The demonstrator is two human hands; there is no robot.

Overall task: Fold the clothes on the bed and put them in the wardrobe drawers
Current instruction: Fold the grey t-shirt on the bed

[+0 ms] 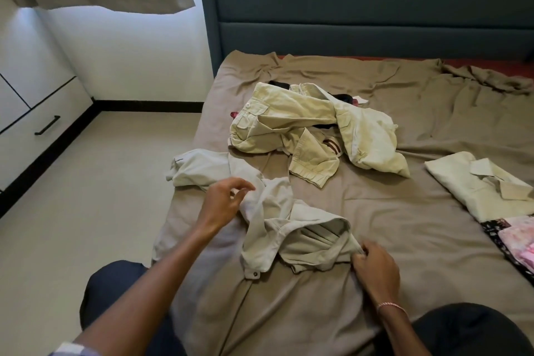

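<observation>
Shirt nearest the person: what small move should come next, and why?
Probably the left hand should grasp the bunched cloth beneath it and draw it out flat. The shirt lies crumpled on the bed, the right hand pinches its collar edge, and the left holds nothing, so spreading seems needed before folding.

Dark garments (342, 98) lie mostly buried under the khaki heap (303, 121); right of it, a floral cloth (517, 240) runs off frame.
</observation>
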